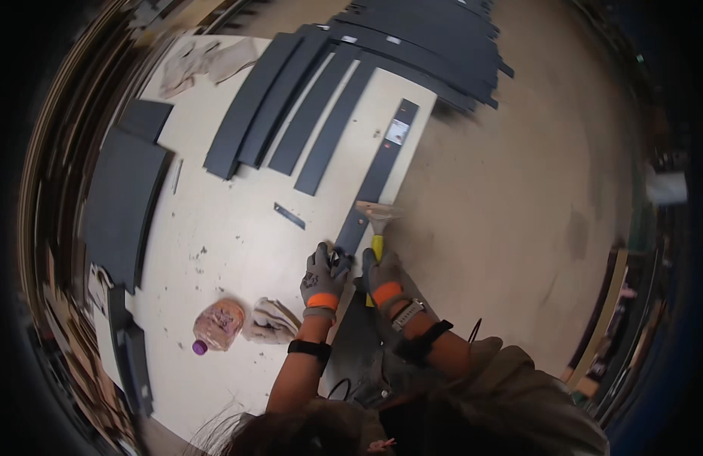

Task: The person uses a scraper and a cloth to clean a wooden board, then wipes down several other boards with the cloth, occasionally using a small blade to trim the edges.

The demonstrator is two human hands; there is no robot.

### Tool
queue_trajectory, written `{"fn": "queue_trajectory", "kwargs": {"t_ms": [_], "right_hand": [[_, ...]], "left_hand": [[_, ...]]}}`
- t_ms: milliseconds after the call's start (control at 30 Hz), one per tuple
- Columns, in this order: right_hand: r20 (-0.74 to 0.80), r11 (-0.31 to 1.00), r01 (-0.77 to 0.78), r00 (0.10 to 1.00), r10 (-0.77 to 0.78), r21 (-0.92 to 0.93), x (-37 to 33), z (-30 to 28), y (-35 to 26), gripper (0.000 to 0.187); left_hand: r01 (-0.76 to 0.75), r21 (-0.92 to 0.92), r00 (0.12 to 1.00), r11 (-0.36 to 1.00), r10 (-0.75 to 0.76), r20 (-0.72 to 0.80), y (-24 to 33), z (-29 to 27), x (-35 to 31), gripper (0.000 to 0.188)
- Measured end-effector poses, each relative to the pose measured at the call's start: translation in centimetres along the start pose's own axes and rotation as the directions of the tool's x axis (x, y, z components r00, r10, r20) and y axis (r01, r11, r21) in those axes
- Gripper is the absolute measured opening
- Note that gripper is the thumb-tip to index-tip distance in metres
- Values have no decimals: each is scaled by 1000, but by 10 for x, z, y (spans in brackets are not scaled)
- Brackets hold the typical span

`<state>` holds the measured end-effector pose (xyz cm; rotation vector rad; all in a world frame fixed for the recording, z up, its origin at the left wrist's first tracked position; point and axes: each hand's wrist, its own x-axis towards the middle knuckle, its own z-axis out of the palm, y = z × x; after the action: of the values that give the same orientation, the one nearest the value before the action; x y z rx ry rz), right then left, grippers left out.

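Observation:
A narrow dark grey strip [376, 173] with a white label and small holes lies along the right edge of the white table. My left hand [320, 280], in a grey glove with an orange cuff, has its fingers closed around the strip's near end; the fingertips are partly hidden. A scraper [377, 219] with a wide metal blade and a yellow handle is in my right hand [382, 276], gloved the same way. The blade lies over the strip's right edge; I cannot tell whether it touches. Left of the strip sits a short dark piece [290, 216].
Several dark strips [332, 121] lie at the table's far side, beside a large stack of dark panels [412, 38]. More dark panels [123, 201] line the left edge. A pinkish bottle [219, 325] with a purple cap and crumpled cloth [270, 322] rest on the white table [237, 251].

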<state>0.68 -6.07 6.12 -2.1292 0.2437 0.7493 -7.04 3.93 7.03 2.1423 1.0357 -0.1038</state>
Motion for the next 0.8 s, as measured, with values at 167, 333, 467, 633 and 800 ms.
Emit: {"fn": "queue_trajectory", "kwargs": {"t_ms": [167, 333, 467, 633, 800], "right_hand": [[-173, 953, 20, 982, -76, -303, 0, 40, 41, 51], [-141, 932, 106, 976, -164, -346, 23, 48, 76, 40], [97, 946, -42, 992, 77, -322, -10, 33, 22, 45], [-86, 853, 241, 946, -314, -463, 41, 82, 134, 42], [-562, 845, 97, 706, -431, -525, 26, 93, 161, 44]], "left_hand": [[70, 0, 997, 998, -70, 35, -8, 24, 9, 42], [81, -193, 996, 978, -85, -9, -24, 58, 17, 33], [249, -410, 967, 877, -250, 52, -57, 51, 13, 24], [250, -369, 967, 895, -247, 55, -57, 44, 14, 19], [336, -474, 942, 814, -297, 156, -45, 39, 18, 17]]}}
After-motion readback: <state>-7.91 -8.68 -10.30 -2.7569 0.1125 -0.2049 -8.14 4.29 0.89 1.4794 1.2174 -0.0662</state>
